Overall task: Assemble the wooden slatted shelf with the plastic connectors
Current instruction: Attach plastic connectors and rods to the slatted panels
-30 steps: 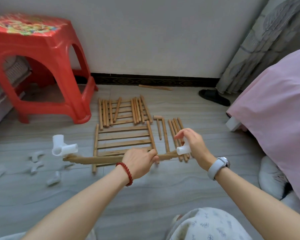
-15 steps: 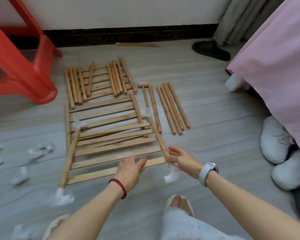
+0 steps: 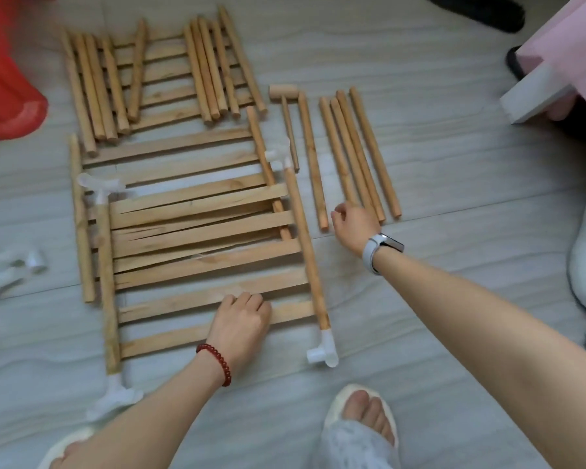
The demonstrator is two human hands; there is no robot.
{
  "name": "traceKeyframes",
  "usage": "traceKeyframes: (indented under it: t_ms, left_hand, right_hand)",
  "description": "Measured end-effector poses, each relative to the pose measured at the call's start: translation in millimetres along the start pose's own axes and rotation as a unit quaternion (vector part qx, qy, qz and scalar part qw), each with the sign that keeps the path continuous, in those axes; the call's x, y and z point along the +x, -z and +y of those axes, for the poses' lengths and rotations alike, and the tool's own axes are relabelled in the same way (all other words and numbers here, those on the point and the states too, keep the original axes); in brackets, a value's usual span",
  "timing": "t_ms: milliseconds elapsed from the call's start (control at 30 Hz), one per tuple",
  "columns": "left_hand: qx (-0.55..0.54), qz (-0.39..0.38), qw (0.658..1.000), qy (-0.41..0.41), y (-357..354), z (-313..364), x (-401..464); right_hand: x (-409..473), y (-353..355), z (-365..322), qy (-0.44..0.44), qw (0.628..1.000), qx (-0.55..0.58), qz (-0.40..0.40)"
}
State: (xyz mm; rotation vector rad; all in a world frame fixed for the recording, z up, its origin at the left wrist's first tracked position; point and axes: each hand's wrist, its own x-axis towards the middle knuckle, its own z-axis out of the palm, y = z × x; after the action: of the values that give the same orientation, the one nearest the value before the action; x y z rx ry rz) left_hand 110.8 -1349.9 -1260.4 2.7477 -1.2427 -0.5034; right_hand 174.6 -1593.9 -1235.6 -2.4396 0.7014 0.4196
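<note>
Foot: a slippered foot [image 3: 362, 418] pokes in at the bottom edge, toes showing.
Near connector: a white plastic T-connector [image 3: 323, 352] caps the near end of the right rail [image 3: 307, 245]; a blurred one [image 3: 115, 397] sits at the near end of the left rail [image 3: 107, 286].
Left hand: the left hand [image 3: 241, 324], red bead bracelet [image 3: 217, 362] at the wrist, rests knuckles-up on the near slats, fingers curled down onto the wood; whether they pinch a slat, I cannot tell.
Slatted panel: the slatted shelf panel [image 3: 203, 238] lies flat on the grey floor [image 3: 437, 164], overlapping a second panel [image 3: 170, 147] beyond it.
Right hand: the right hand [image 3: 354, 221], pale smartwatch [image 3: 381, 247] on the wrist, is loosely curled at the near ends of the loose dowels [image 3: 356, 154]; a grip cannot be made out.
Mallet: a small wooden mallet [image 3: 285, 113] lies just left of those dowels.
Spare connectors: blurred white pieces [image 3: 11, 269] at the left edge.
Far pile: a third panel under round sticks [image 3: 156, 72].
Stool: a red plastic stool leg [image 3: 4, 86], far left.
Writing: no readable labels or brands anywhere.
</note>
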Motion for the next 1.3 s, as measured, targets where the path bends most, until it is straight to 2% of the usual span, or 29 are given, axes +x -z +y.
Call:
traceKeyframes:
  t_ms: [133, 233, 367, 467, 567, 733, 933, 1033, 1133, 1233, 1300]
  left_hand:
    - [-0.049, 0.006, 0.998, -0.036, 1, -19, -7]
    - [-0.044, 0.046, 0.996, -0.057, 13, -38, -10]
    - [-0.042, 0.057, 0.997, -0.038, 35, -62, -13]
    - [-0.059, 0.039, 0.997, 0.012, 52, -73, -22]
    - [-0.051, 0.040, 0.996, 0.055, 75, -77, -34]
    - [-0.032, 0.033, 0.993, 0.110, 130, -68, -67]
    - [-0.070, 0.051, 0.985, 0.151, 183, -38, -127]
    - [-0.124, 0.066, 0.972, 0.187, 185, -27, -158]
    - [-0.230, 0.064, 0.939, 0.246, 165, -25, -186]
    - [-0.312, 0.060, 0.880, 0.353, 120, -42, -206]
    - [-0.370, 0.051, 0.825, 0.423, 81, -54, -215]
  right_hand:
    - [39, -20, -27, -0.010, 0.999, -0.030, -0.007]
    - [49, -33, -38, -0.030, 0.998, -0.062, -0.004]
    - [45, -28, -37, -0.112, 0.991, 0.067, 0.010]
    - [26, -13, -35, -0.119, 0.982, 0.142, 0.022]
    - [-12, 5, -37, -0.083, 0.973, 0.209, 0.045]
    - [-96, 32, -56, 0.064, 0.952, 0.274, 0.120]
    - [-174, 59, -97, 0.176, 0.928, 0.324, 0.058]
    - [-205, 60, -113, 0.239, 0.928, 0.287, 0.011]
    - [-230, 47, -121, 0.284, 0.946, 0.143, -0.066]
    - [-236, 22, -124, 0.294, 0.943, -0.085, -0.132]
    - [-230, -5, -121, 0.278, 0.924, -0.174, -0.194]
